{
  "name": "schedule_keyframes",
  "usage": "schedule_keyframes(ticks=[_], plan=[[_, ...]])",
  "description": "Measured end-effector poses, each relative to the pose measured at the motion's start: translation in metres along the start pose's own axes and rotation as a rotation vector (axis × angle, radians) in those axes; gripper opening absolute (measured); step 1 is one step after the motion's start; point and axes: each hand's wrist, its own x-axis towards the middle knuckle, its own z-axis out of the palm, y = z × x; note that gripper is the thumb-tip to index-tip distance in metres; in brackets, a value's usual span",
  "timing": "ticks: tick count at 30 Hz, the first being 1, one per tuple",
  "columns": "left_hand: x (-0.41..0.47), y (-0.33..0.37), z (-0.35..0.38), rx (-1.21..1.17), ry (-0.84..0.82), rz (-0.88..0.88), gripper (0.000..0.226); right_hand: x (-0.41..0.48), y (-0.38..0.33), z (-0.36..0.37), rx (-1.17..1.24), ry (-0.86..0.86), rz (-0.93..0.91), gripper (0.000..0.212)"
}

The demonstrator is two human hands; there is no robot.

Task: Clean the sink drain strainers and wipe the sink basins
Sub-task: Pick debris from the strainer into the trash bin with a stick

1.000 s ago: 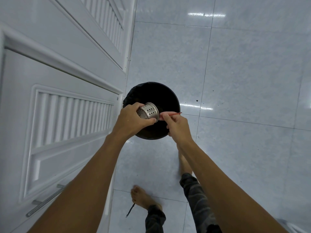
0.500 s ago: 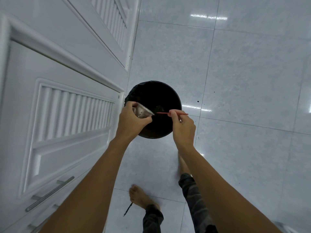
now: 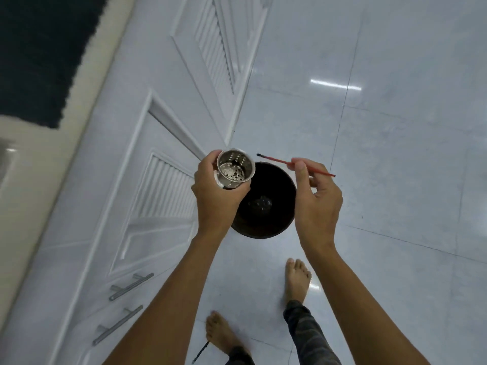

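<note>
My left hand grips a steel drain strainer basket, its open mouth turned up toward me so the perforated wall and bits of residue on its bottom show. My right hand pinches a thin red stick with a small dark tip, held level to the right of the strainer and apart from it. Both hands hover above a black bin standing on the floor. No sink basin is clearly in view.
White louvred cabinet doors with bar handles run along the left. A pale counter edge and a dark surface sit at the top left. Glossy grey floor tiles spread to the right. My bare feet stand below the bin.
The strainer has turned from sideways over the bin to mouth-up. The red stick has come out of it and moved right. The view has tilted, showing the counter.
</note>
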Motion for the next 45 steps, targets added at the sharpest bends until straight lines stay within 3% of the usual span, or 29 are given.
schedule_keyframes(ticks=[7,14,22,28,31,34,36,40,45], plan=[[-0.003,0.012,-0.033,0.279,-0.128,0.119,0.081,-0.027,-0.014,0.021,-0.271,-0.247,-0.149,0.018],[-0.016,-0.020,-0.013,0.297,-0.168,0.068,0.081,-0.034,0.045,0.026,-0.309,-0.251,-0.125,0.024],[-0.001,-0.057,0.035,0.528,-0.288,-0.011,0.084,-0.013,0.100,0.019,-0.377,-0.269,-0.025,0.022],[0.005,-0.074,0.063,0.651,-0.442,0.122,0.085,0.007,0.134,0.015,-0.266,-0.344,0.191,0.022],[0.014,-0.078,0.068,0.678,-0.419,0.098,0.084,0.021,0.143,0.009,-0.260,-0.302,0.206,0.023],[0.018,-0.076,0.078,0.694,-0.456,0.111,0.085,0.030,0.148,0.010,-0.249,-0.445,0.217,0.023],[0.021,-0.074,0.085,0.712,-0.487,0.131,0.085,0.035,0.152,0.012,-0.294,-0.438,0.249,0.024],[0.032,-0.072,0.092,0.766,-0.555,-0.010,0.089,0.048,0.159,0.006,-0.200,-0.243,0.418,0.026],[0.037,-0.066,0.098,0.765,-0.609,-0.064,0.090,0.042,0.168,0.010,-0.199,-0.399,0.452,0.026]])
